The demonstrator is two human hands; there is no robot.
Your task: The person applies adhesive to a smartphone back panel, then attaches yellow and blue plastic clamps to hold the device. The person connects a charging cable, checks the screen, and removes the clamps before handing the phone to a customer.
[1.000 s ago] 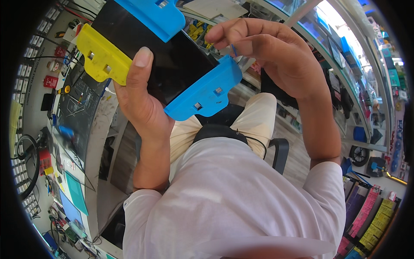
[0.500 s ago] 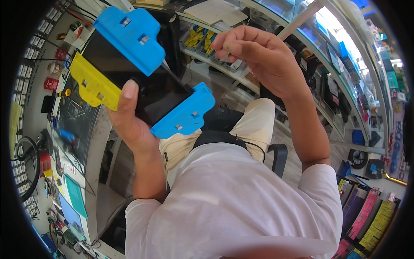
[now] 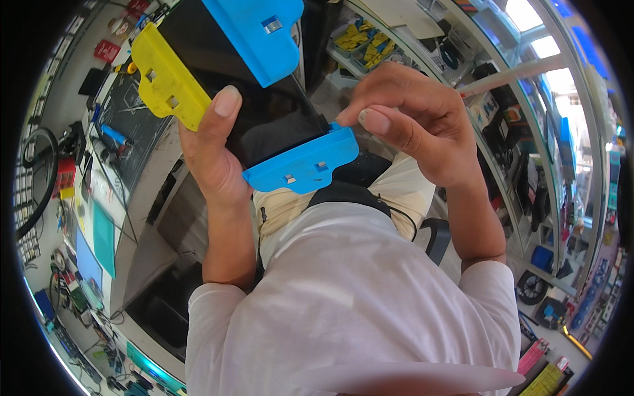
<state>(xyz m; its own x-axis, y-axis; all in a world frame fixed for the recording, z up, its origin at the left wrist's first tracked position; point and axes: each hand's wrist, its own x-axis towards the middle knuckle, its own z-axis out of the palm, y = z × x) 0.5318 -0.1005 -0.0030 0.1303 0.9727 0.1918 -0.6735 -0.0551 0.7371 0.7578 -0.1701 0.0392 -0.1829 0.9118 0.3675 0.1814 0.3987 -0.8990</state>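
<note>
My left hand (image 3: 212,148) grips a flat black device (image 3: 274,117), a phone or tablet, by its edge, thumb lying on the glossy face. Plastic clamps sit on the device's edges: a yellow clamp (image 3: 168,78) at the left, a large blue clamp (image 3: 261,36) on the far right side, and another blue clamp (image 3: 304,164) at the near end. Beside that near clamp's right corner is my right hand (image 3: 416,122). Its fingers are curled, with thumb and forefinger a little apart. The forefinger tip is at the corner; whether it touches cannot be told.
A workbench (image 3: 122,254) with a teal mat (image 3: 104,239), tools and cables runs along the left. Ahead, a glass display case (image 3: 528,72) holds bins of yellow packets (image 3: 356,36). A chair armrest (image 3: 438,239) is by my right side.
My left hand and the clamped device have shifted right and slightly up in the picture. The right hand has come down to the near blue clamp's corner.
</note>
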